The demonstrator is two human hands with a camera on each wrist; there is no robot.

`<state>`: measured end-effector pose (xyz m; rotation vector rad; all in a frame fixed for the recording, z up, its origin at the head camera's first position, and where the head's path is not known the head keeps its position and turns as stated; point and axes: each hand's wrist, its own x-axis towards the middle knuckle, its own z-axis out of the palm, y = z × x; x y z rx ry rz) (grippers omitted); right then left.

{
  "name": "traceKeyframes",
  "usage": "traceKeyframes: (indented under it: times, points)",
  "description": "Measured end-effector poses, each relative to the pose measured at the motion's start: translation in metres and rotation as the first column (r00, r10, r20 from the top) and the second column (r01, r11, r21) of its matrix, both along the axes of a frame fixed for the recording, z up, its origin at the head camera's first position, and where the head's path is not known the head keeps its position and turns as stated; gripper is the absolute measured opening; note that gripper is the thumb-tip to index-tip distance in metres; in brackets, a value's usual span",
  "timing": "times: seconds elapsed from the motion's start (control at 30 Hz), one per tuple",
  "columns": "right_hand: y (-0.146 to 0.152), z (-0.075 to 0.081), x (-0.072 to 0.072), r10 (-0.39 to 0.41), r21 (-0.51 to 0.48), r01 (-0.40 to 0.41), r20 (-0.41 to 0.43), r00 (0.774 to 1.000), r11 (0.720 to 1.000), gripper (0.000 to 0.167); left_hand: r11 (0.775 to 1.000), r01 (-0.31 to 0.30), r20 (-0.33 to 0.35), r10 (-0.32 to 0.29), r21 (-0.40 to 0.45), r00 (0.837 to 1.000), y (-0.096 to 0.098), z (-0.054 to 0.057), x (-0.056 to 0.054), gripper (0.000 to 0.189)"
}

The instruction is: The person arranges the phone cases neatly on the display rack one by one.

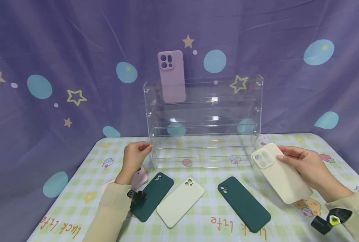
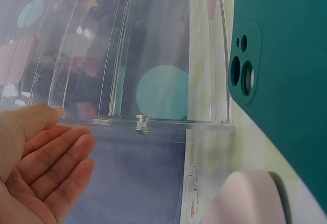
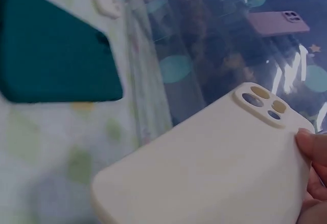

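Observation:
My right hand (image 1: 308, 166) holds a cream phone case (image 1: 283, 174) by its long edge, thumb on the back below the camera cutouts. The case is tilted, close to the right side of a clear acrylic tiered display rack (image 1: 147, 111). At the rack's left side, my left hand (image 1: 134, 159) pinches the side panel's edge between thumb and forefinger; in the left wrist view, the other fingers (image 2: 69, 183) curl loosely below. A lilac phone case (image 1: 174, 84) stands upright on the rack's top tier, toward the left.
On the checked tablecloth before the rack lie a dark green phone case (image 1: 155, 195), a white one (image 1: 180, 202) and another dark green one (image 1: 244, 205). A pink case (image 1: 140, 178) is partly hidden by my left forearm. A purple patterned curtain (image 1: 76, 50) hangs behind.

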<state>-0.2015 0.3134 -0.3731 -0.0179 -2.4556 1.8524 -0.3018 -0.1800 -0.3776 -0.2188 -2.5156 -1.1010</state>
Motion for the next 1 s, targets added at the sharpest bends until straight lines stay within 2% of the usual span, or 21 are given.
traceKeyframes:
  times: [0.07, 0.17, 0.4, 0.7, 0.77, 0.87, 1.0]
  points:
    - [-0.001, 0.008, -0.006, 0.008, -0.143, -0.014, -0.043, 0.999, 0.990, 0.024, 1.000, 0.000, -0.003, -0.001, -0.005, 1.000, 0.000, -0.001, 0.000, 0.019]
    - [-0.004, 0.024, -0.015, -0.009, -0.292, -0.022, -0.106, 0.994, 0.956, 0.027, 1.000, -0.003, -0.001, 0.003, -0.006, 1.000, 0.000, -0.001, -0.001, 0.020]
    - [-0.018, 0.071, -0.035, -0.081, -0.455, -0.033, -0.228, 0.970, 0.890, 0.026, 1.000, 0.002, 0.004, -0.002, 0.000, 1.000, 0.001, 0.000, -0.002, 0.020]
    - [-0.043, 0.130, -0.067, -0.166, -0.632, -0.023, -0.238, 0.957, 0.774, 0.028, 1.000, 0.000, -0.003, 0.000, 0.003, 1.000, -0.001, 0.000, 0.000, 0.020]
    - [-0.049, 0.143, -0.076, -0.179, -0.680, -0.033, -0.240, 0.954, 0.732, 0.027, 1.000, 0.001, -0.011, -0.001, 0.000, 1.000, -0.001, 0.000, 0.001, 0.020]
    - [-0.056, 0.161, -0.091, -0.211, -0.760, -0.062, -0.257, 0.943, 0.647, 0.026, 1.000, 0.002, -0.015, -0.002, -0.001, 1.000, -0.001, 0.000, 0.000, 0.019]
    - [-0.064, 0.182, -0.109, -0.271, -0.824, -0.062, -0.254, 0.928, 0.563, 0.025, 1.000, 0.003, -0.008, -0.003, -0.005, 1.000, 0.000, 0.000, 0.000, 0.019]
